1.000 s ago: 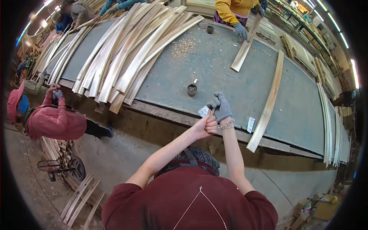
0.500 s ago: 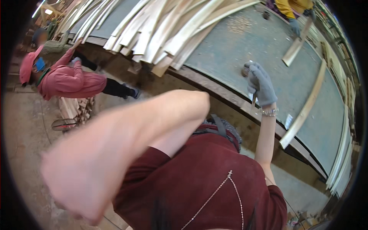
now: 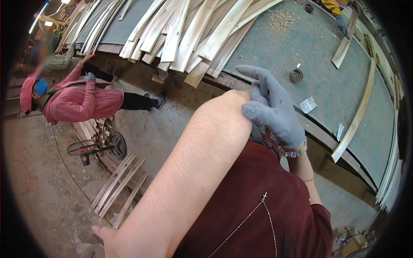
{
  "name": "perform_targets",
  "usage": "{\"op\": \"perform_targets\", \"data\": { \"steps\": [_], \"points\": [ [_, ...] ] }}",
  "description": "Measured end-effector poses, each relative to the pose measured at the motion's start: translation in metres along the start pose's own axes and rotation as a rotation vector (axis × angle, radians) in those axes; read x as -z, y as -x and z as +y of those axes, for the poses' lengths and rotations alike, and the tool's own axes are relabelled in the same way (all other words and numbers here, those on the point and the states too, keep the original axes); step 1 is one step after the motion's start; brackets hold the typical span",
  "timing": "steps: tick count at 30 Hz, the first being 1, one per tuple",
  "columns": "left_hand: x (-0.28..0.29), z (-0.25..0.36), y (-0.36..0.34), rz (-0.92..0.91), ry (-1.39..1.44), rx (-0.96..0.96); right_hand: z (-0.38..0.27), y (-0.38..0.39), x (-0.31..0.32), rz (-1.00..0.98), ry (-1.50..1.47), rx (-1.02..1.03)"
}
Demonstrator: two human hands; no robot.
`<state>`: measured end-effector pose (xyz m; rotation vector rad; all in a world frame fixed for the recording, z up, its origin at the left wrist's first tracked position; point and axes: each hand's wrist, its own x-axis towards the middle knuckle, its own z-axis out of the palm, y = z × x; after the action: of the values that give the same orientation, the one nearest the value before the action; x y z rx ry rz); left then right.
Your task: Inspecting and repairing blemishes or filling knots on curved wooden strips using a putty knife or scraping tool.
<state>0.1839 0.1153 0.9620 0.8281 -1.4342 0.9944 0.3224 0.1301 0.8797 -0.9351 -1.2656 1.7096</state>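
Arms: since half a second ago the right hand [image 3: 275, 105] has pulled back from over the table [image 3: 254, 53] to the left elbow [image 3: 238, 96]
Right hand: gray glove, fingers loosely spread, thumb against that elbow, nothing visibly pinched
Left hand [image 3: 112, 241]: bare, near left, mostly cut off, basically just a thumb, so can't tell what it's doing
White slips: one [image 3: 307, 105] just right of the glove on the table's near edge, another [image 3: 340, 132] farther right; dark writing on both, no brand I can spot
Dark pot [image 3: 296, 76]: on the table, beyond the first slip
Lone board [image 3: 359, 109]: lies at right, poking over the near edge, hands nowhere on it
Board heap [image 3: 185, 43]: far left, big; done or waiting, honestly can't tell
Co-worker's hand [image 3: 342, 26]: far right, on another board [image 3: 345, 47]
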Motion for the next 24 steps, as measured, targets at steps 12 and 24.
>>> {"op": "perform_targets", "data": {
  "steps": [12, 24],
  "points": [
    [0.023, 0.029, -0.026, -0.378, 0.317, 0.199, 0.019, -0.025, -0.003, 0.005, -0.009, -0.087],
    [0.098, 0.113, 0.136, 0.626, -0.689, 0.933, 0.143, -0.044, 0.072, 0.476, -0.479, -0.442]
  ]
}}
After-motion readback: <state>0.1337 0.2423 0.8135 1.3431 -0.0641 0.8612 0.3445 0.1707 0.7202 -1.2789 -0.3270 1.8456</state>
